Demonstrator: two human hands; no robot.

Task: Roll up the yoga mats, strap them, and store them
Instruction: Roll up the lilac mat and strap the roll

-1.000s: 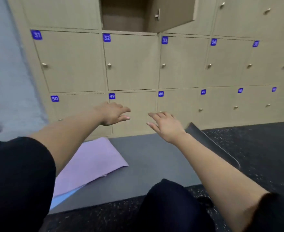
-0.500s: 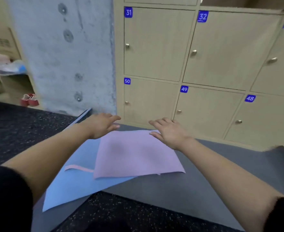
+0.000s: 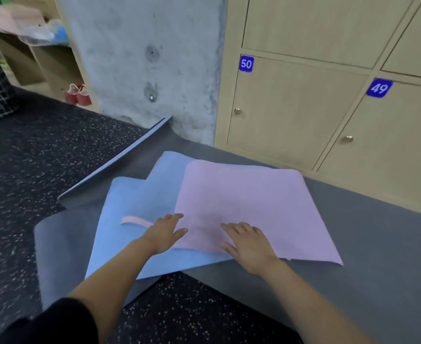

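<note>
Both hands are laid flat with straight fingers, and nothing is held in them: the left hand [image 3: 166, 230] and the right hand [image 3: 247, 240] seem to be pressed on the near edge of the pink mat [image 3: 249, 194]. This mat is spread on top of a blue mat [image 3: 132, 202], and both are laid crooked on a big grey mat [image 3: 378, 256] on the floor. If the pink mat is rolled from here, the blue mat could be dragged along, because the edges are not lined up, and a lopsided roll could be made. The pink strap [image 3: 136, 220], just left of the left hand, could be trapped inside the roll. Past the hands, lockers 50 [image 3: 291, 115] and 49 [image 3: 390, 150] are seen with doors closed, so what is inside cannot be told. Far off to the left, an open shelf [image 3: 43, 63] is filled on top with blurry things, and red shoes [image 3: 78, 94] are seen at its foot.
</note>
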